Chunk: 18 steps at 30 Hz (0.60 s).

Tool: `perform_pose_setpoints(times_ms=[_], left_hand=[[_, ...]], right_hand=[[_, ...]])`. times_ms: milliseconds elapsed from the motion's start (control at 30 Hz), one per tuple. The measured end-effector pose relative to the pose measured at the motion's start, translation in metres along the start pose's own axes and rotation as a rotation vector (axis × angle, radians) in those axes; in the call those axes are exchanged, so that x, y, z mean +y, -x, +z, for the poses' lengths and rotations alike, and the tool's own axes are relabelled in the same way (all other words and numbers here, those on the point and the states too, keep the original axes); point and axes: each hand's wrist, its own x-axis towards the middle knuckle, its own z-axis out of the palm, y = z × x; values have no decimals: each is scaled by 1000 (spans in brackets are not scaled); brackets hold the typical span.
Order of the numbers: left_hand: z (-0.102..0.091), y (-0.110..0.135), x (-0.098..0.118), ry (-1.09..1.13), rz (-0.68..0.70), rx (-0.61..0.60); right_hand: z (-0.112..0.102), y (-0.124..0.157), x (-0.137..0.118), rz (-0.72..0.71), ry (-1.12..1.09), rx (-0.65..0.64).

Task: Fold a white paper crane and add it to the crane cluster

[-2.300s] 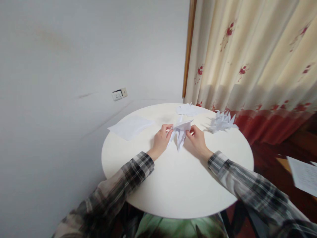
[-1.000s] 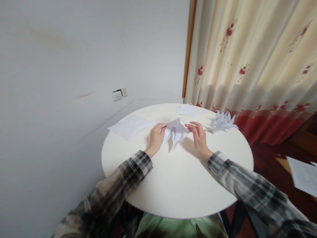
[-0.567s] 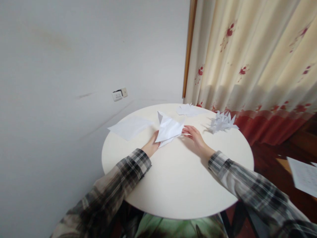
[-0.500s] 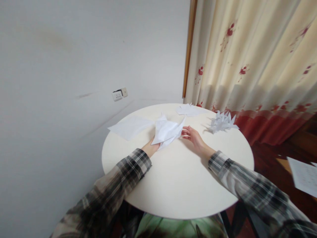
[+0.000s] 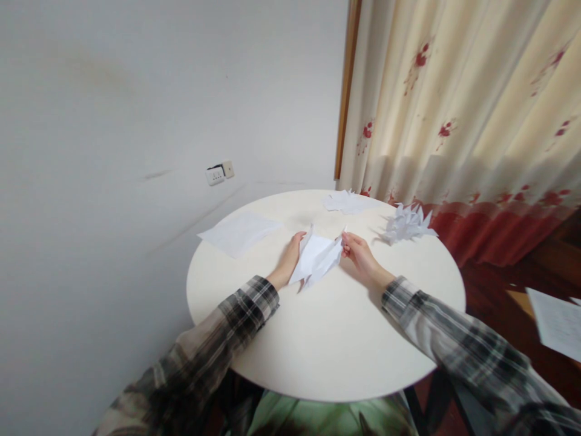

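A partly folded white paper (image 5: 316,259) is held just above the round white table (image 5: 327,339), between both hands. My left hand (image 5: 290,259) grips its left edge, fingers curled behind the sheet. My right hand (image 5: 358,253) pinches its upper right corner between thumb and fingers. The paper has pointed flaps and slants down toward me. Both sleeves are plaid.
A flat white sheet (image 5: 239,232) lies at the table's far left. A heap of folded paper shapes (image 5: 407,223) sits at the far right, and another paper piece (image 5: 347,201) at the back edge. A flowered curtain (image 5: 463,121) hangs behind; a wall socket (image 5: 218,173) is at left.
The folded paper was lifted and turned over by my left hand while the right let go. Now it has come back down and my right hand pinches its corner again.
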Motion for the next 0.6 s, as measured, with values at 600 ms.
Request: perform_pose_setpoints(times_ms=[600], left_hand=[[7,10,11,387,-340,-252]], right_hand=[[-5,-2,2,1,-13,86]])
